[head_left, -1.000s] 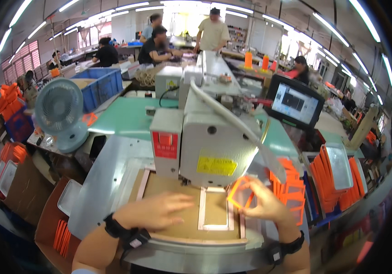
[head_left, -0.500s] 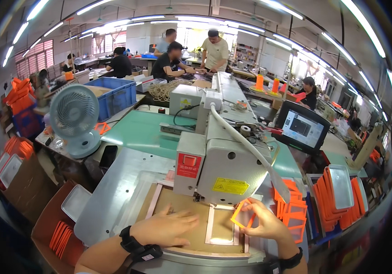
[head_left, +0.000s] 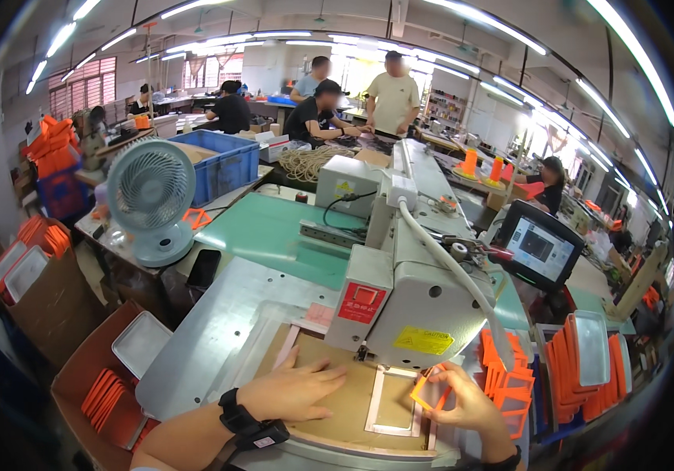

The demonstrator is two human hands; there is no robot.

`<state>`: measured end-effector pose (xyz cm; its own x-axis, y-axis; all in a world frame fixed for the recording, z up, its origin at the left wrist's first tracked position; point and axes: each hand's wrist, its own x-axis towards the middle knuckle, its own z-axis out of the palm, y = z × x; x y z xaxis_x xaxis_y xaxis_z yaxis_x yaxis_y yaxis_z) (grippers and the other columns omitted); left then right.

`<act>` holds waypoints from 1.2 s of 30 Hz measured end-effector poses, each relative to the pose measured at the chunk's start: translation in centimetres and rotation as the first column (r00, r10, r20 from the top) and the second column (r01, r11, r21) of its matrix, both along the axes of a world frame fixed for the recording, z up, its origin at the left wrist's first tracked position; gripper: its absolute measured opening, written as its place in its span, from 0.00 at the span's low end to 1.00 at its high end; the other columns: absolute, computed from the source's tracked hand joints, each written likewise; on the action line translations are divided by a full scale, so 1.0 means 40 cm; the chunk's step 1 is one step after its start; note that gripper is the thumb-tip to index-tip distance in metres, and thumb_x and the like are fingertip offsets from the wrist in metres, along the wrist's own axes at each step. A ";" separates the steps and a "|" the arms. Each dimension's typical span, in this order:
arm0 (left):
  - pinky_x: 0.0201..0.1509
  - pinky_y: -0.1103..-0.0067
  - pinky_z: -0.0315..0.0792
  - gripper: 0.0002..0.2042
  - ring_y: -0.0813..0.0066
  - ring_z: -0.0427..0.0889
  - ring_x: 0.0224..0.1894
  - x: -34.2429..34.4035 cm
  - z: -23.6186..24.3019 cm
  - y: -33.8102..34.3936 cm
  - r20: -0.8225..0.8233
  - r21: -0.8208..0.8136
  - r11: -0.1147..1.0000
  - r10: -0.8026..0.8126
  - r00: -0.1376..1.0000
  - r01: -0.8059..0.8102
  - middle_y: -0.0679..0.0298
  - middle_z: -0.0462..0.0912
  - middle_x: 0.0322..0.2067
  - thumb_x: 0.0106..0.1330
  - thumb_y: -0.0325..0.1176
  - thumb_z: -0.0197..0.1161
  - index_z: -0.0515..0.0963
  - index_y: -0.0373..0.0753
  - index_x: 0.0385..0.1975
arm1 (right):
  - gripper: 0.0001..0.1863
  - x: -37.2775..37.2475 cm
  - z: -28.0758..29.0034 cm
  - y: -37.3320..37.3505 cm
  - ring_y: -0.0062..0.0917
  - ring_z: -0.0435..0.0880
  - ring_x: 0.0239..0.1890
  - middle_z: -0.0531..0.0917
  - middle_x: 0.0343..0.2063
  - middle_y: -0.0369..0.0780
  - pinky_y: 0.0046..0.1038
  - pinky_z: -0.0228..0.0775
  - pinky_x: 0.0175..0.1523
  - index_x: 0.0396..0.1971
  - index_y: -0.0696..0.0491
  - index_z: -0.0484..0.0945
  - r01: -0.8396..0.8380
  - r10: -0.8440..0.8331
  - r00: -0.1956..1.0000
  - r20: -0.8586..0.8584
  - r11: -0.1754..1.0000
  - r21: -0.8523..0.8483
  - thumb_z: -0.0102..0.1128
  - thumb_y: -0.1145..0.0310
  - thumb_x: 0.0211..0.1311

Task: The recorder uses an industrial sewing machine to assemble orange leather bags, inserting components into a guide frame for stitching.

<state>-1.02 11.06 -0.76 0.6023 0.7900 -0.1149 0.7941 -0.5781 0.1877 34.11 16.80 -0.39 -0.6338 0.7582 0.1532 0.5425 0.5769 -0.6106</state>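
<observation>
Now the left hand (head_left: 294, 390) is lying open and flat on the brown template (head_left: 345, 396) at the lower centre, while the right hand (head_left: 470, 404) is pinching an orange frame piece (head_left: 429, 392) beside the template's window, apparently not yet seated under the sewing machine (head_left: 408, 290).

I see a red square label (head_left: 362, 302) on the sewing machine head, centre of frame, with a yellow oblong sticker (head_left: 423, 341) just right and below it. Another small yellow label (head_left: 344, 188) sits on the grey box behind. At right, a dark-framed touchscreen (head_left: 537, 247) glows pale. Lower left, open brown cardboard boxes (head_left: 54, 294) hold orange pieces.
</observation>
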 end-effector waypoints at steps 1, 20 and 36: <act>0.70 0.42 0.49 0.31 0.55 0.57 0.73 0.000 0.000 -0.001 -0.004 0.004 1.000 -0.004 1.000 0.004 0.59 0.56 0.72 0.71 0.50 0.52 0.58 0.37 0.68 | 0.34 0.003 -0.004 0.002 0.52 0.68 0.65 0.66 0.62 0.60 0.41 0.64 0.65 0.49 0.56 0.72 -0.005 0.005 1.000 -0.007 1.000 0.012 0.79 0.58 0.45; 0.69 0.42 0.49 0.31 0.56 0.57 0.73 0.007 0.015 -0.004 0.019 -0.015 1.000 0.015 1.000 -0.015 0.58 0.57 0.72 0.70 0.48 0.54 0.60 0.36 0.67 | 0.33 0.005 -0.014 0.003 0.41 0.74 0.58 0.70 0.59 0.51 0.34 0.68 0.60 0.49 0.55 0.73 0.023 -0.024 1.000 0.006 0.999 0.049 0.80 0.61 0.43; 0.71 0.44 0.48 0.33 0.56 0.57 0.73 0.016 0.043 -0.018 0.134 -0.017 0.999 -0.038 0.990 0.040 0.54 0.59 0.70 0.67 0.46 0.59 0.62 0.33 0.67 | 0.32 0.000 0.022 0.007 0.51 0.60 0.69 0.64 0.63 0.59 0.38 0.60 0.67 0.52 0.56 0.72 -0.021 0.021 0.999 -0.031 1.000 -0.008 0.76 0.62 0.47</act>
<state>-0.40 10.33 0.96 0.6436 0.7640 -0.0465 0.7381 -0.6035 0.3016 34.09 17.09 0.47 -0.6445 0.7462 0.1667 0.5109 0.5825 -0.6322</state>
